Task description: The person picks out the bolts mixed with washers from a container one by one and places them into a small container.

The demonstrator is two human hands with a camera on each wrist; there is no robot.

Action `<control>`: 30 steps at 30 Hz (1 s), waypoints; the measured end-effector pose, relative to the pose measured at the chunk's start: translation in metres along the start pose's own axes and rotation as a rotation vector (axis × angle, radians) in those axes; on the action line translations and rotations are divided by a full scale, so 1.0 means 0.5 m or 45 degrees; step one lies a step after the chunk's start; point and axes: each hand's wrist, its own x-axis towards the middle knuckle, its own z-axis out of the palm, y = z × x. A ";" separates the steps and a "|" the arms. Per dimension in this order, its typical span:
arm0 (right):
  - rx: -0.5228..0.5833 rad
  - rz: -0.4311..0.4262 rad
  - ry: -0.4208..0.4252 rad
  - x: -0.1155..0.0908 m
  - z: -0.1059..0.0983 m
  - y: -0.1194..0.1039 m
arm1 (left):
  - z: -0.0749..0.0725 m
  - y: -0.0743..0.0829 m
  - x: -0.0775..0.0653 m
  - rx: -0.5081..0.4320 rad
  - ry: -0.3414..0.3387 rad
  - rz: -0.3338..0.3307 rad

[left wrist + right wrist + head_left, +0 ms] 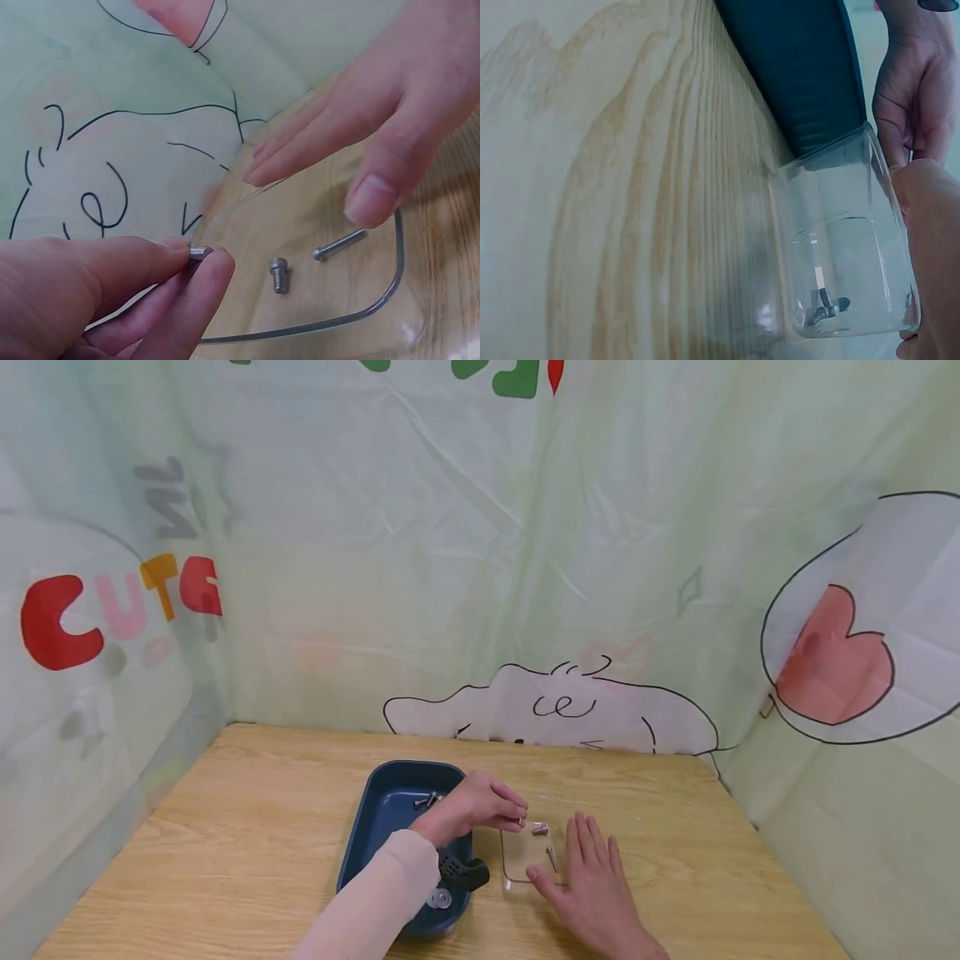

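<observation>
My left hand pinches a small metal bolt between thumb and fingertips, over the far left corner of a clear plastic box. Part of that bolt is hidden by the fingers. Inside the box lie a short, thick socket-head bolt and a longer, thinner one. At the box's right side is my right hand, its fingers straight and its thumb over the near rim. The right wrist view shows the clear box from the side, with the bolts near its end.
Left of the box stands a dark blue tray, partly under the left forearm. Several bolts lie at its far end and washers at its near end. A wooden table bears everything, with a printed curtain behind.
</observation>
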 end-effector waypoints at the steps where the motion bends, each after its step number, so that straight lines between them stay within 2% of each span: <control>1: 0.004 -0.003 0.008 0.000 0.000 -0.001 | 0.001 0.000 0.001 0.005 -0.002 0.002; 10: 0.006 -0.015 0.016 0.003 0.002 0.002 | 0.026 0.005 0.006 0.076 0.004 0.002; 18: -0.012 0.038 -0.076 0.004 -0.002 0.002 | 0.053 0.014 0.008 0.163 -0.018 0.002; 25: -0.008 0.050 -0.097 0.006 0.000 0.001 | 0.062 0.008 0.012 0.172 -0.036 -0.004; 30: -0.010 0.052 -0.095 0.006 -0.001 0.001 | 0.067 0.007 0.009 0.226 -0.037 0.006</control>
